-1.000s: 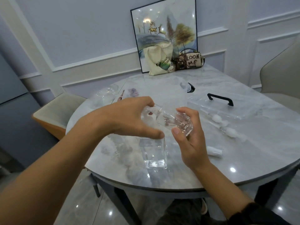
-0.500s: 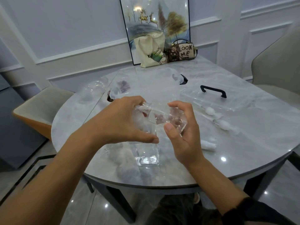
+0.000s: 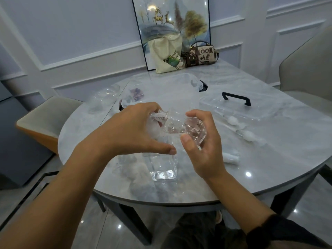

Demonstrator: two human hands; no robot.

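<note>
Both my hands hold a clear faceted container point(image 3: 177, 127) sideways above the marble table point(image 3: 269, 168). My left hand point(image 3: 133, 133) grips its left end, fingers curled over a ribbed clear part. My right hand point(image 3: 199, 141) grips the right end, thumb in front and fingers behind. Directly below them a clear square glass vessel point(image 3: 163, 168) stands on the table. What is inside the held container is too blurred to tell.
A clear box with a black handle point(image 3: 236, 98) lies at right, white round items point(image 3: 248, 135) and a small white tube point(image 3: 230, 158) near it. Clear plastic pieces point(image 3: 106, 95) sit at left. A tote bag point(image 3: 167, 54), a handbag point(image 3: 203, 54) and a framed picture point(image 3: 172, 18) stand at the back. Chairs flank the table.
The camera has shifted, so the scene sits differently in frame. My hands keep the same hold on the clear container; it has turned only slightly.
</note>
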